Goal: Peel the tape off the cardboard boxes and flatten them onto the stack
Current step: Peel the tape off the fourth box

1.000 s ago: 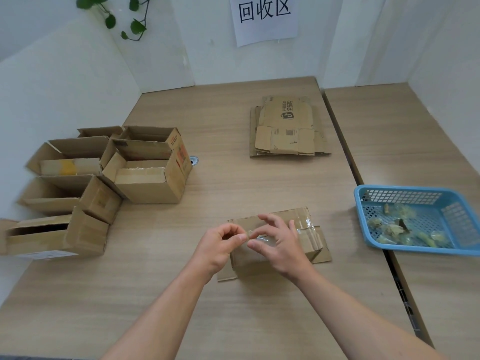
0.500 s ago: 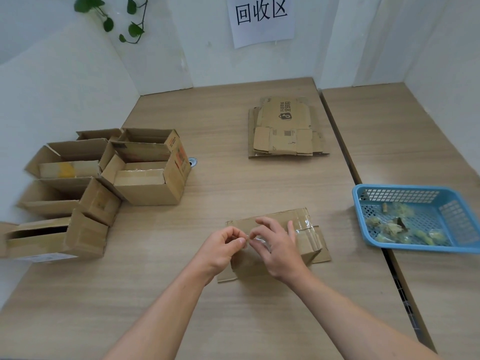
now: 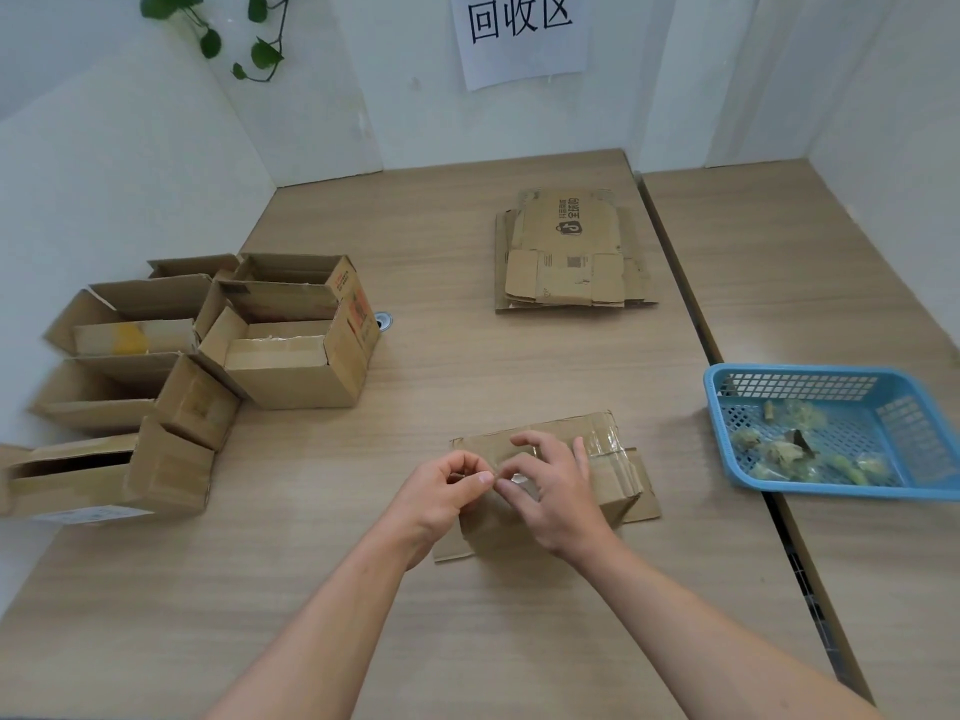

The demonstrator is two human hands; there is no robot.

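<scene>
We work at a pale wooden table (image 3: 415,589) set in a white-walled corner, a paper sign (image 3: 522,36) at twelve o'clock. At nine o'clock sit about five open boxes (image 3: 291,350); one flattened stack (image 3: 569,252) at one o'clock; one blue basket (image 3: 810,387) at three. Little has changed: our left hand (image 3: 441,493) and right hand (image 3: 556,491) still pinch clear tape (image 3: 519,480) on the taped box (image 3: 608,449) before us.

White walls (image 3: 130,163) on three sides, meeting in corners. Paper sign (image 3: 522,36) with black characters taped up at the back; green vine (image 3: 223,33) hanging at upper left. Two wood-grain tables (image 3: 447,366) pushed together, narrow seam (image 3: 691,314) between. Soft, even light.
</scene>
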